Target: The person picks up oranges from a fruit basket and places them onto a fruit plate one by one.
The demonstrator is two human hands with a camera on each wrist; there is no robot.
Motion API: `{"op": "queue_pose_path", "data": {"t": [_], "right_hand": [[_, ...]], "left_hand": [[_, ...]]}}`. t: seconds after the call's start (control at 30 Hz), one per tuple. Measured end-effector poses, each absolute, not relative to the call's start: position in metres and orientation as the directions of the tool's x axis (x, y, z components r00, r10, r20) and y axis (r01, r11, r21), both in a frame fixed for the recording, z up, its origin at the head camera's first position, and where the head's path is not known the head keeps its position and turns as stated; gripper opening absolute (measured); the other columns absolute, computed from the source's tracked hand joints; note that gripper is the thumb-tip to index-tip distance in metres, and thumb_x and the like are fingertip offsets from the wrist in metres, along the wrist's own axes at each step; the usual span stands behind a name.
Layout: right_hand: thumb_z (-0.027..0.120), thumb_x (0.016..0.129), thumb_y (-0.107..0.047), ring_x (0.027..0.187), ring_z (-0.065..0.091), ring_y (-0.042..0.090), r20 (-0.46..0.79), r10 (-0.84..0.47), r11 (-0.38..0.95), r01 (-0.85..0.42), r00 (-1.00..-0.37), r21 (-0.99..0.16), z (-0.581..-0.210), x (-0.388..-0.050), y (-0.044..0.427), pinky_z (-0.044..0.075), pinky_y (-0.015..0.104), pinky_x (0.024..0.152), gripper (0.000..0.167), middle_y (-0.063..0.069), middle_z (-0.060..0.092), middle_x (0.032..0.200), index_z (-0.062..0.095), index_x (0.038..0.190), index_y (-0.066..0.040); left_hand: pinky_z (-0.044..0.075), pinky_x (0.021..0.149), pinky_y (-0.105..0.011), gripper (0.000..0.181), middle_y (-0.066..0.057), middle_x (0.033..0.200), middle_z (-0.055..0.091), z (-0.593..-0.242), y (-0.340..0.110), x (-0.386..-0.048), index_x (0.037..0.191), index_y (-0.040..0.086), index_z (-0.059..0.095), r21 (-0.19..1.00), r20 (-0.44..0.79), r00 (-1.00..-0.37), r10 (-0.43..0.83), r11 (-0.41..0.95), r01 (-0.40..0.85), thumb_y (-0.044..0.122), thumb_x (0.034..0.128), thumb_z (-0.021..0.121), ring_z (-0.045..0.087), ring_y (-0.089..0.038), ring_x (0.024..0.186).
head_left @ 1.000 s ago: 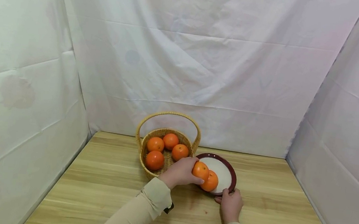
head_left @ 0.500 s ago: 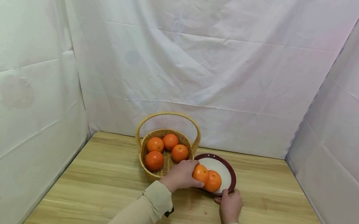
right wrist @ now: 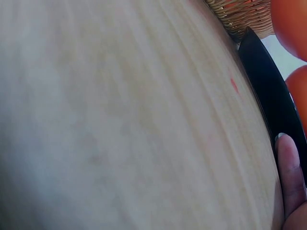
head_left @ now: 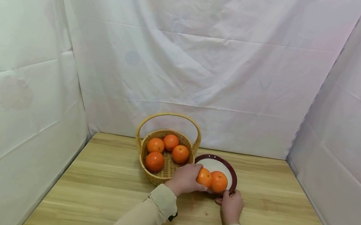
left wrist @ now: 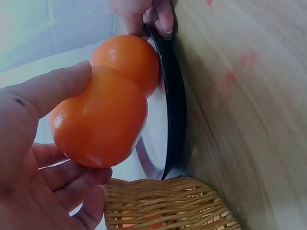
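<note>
My left hand (head_left: 187,179) holds an orange (head_left: 204,177) over the left part of a white plate with a dark red rim (head_left: 212,164). In the left wrist view the thumb lies on top of this orange (left wrist: 98,117) and the fingers curl beneath it. A second orange (head_left: 219,182) sits on the plate, touching or almost touching the held one. My right hand (head_left: 232,208) pinches the plate's near right rim; in the right wrist view one finger (right wrist: 289,163) lies against the dark outer side of the plate (right wrist: 271,86).
Left of the plate stands a wicker basket (head_left: 152,177) with a tall arched handle (head_left: 170,114), and several oranges (head_left: 155,161) lie in it. The wooden table (head_left: 107,193) is bounded by white cloth (head_left: 185,68) at the back and sides.
My left hand has moved slightly right and down with the held orange. The second orange has shifted right on the plate. The right hand stays on the rim.
</note>
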State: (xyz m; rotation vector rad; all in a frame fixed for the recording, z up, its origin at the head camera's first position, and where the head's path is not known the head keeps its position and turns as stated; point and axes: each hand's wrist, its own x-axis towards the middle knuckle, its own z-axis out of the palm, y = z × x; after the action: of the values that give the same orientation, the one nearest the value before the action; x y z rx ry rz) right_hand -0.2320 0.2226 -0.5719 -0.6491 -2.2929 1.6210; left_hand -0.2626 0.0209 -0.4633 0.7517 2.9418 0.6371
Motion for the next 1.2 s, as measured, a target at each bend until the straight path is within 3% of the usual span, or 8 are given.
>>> {"op": "queue_pose_path", "data": {"t": [0.63, 1.2], "right_hand": [[0.041, 0.102, -0.011, 0.059, 0.069, 0.015, -0.110, 0.488, 0.210, 0.239, -0.866, -0.948, -0.574, -0.233, 0.225, 0.059, 0.028, 0.056, 0.043, 0.019, 0.059, 0.088, 0.042, 0.136, 0.015], [0.042, 0.099, -0.009, 0.058, 0.070, 0.016, -0.074, 0.484, 0.221, 0.204, -0.872, -0.954, -0.576, -0.233, 0.225, 0.059, 0.028, 0.055, 0.045, 0.022, 0.062, 0.090, 0.042, 0.137, 0.015]], "left_hand": [[0.042, 0.106, -0.047, 0.080, -0.002, 0.137, 0.064, -0.478, 0.040, -0.260, 0.147, 0.014, 0.053, 0.251, 0.080, -0.896, 0.437, 0.861, 0.442, 0.056, 0.0827, 0.077, 0.061, -0.020, 0.124], [0.042, 0.095, -0.042, 0.077, 0.003, 0.126, 0.068, -0.485, 0.052, -0.256, 0.141, 0.019, 0.058, 0.193, 0.107, -0.907, 0.407, 0.887, 0.420, 0.062, 0.0804, 0.076, 0.063, -0.015, 0.116]]}}
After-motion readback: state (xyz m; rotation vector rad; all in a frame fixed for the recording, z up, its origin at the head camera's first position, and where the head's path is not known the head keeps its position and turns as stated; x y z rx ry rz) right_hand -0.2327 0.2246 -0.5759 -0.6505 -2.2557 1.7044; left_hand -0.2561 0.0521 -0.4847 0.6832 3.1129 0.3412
